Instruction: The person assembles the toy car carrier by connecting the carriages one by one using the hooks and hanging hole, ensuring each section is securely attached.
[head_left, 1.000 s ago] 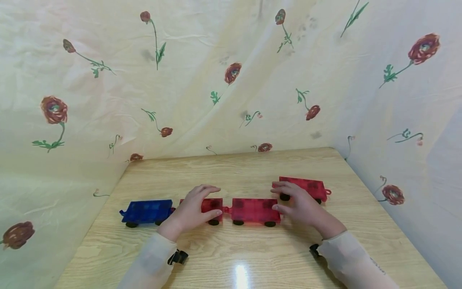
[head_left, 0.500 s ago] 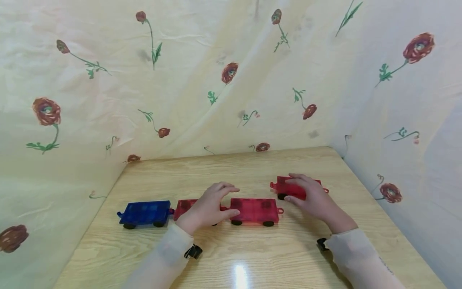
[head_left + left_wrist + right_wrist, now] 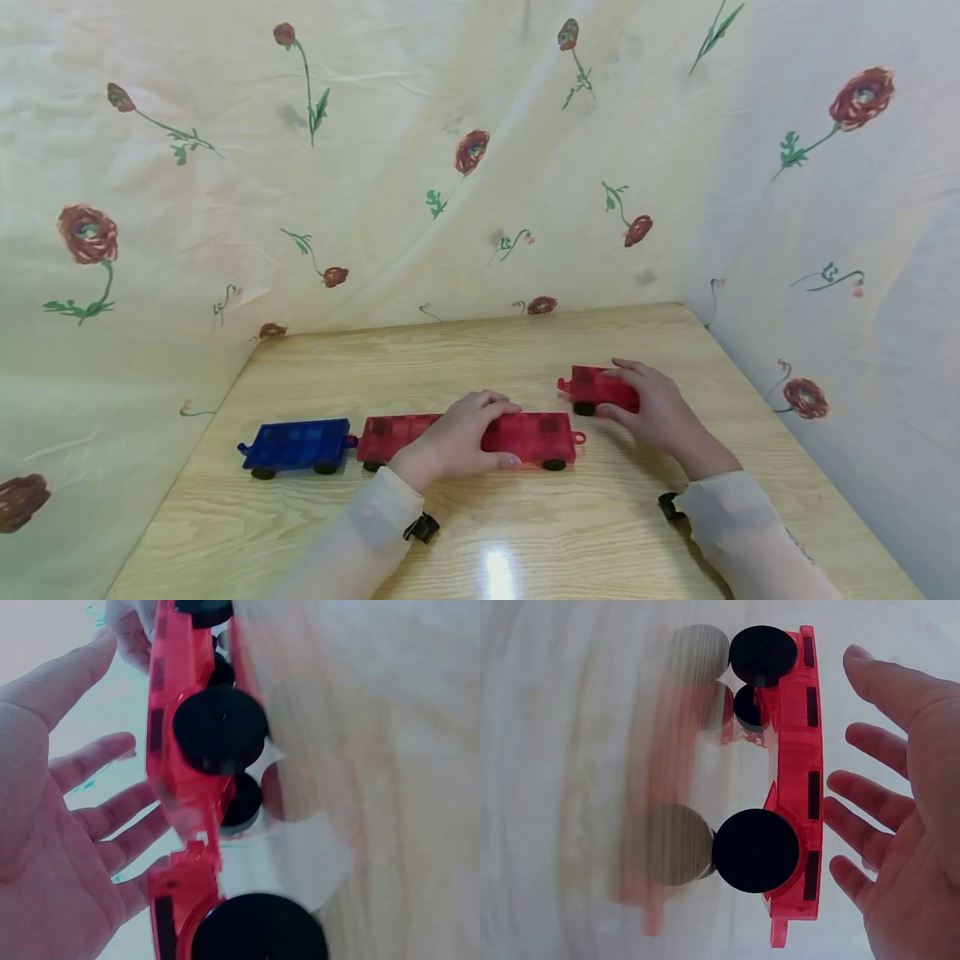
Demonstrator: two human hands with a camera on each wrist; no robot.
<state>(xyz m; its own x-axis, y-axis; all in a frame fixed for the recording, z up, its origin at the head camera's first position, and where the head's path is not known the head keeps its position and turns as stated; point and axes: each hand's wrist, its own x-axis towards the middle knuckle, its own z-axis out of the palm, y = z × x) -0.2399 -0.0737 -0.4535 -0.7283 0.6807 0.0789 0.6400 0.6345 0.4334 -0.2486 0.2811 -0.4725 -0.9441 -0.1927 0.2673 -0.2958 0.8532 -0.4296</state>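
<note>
Three toy train cars stand coupled in a row: a blue car [image 3: 295,446] at the left, a red car [image 3: 390,433] in the middle and another red car [image 3: 547,429] at the right. Over the two red ones hovers my left hand [image 3: 459,442], its fingers spread and hiding their coupling in the head view. A separate red car [image 3: 596,387] stands behind and to the right. My right hand [image 3: 662,412] is over its right end, hiding that end from the head view. In the right wrist view, the fingers [image 3: 870,799] are extended beside the car's top without gripping it.
A light wood table [image 3: 360,358] carries the cars. Flower-printed cloth [image 3: 405,167] hangs behind it and along both sides. A black strap [image 3: 422,527] sits at the left wrist, and another black piece [image 3: 670,505] at the right wrist.
My left hand has moved right, from the middle red car to the joint with the right one. My right hand has moved right and over the separate red car. The view has shifted slightly.
</note>
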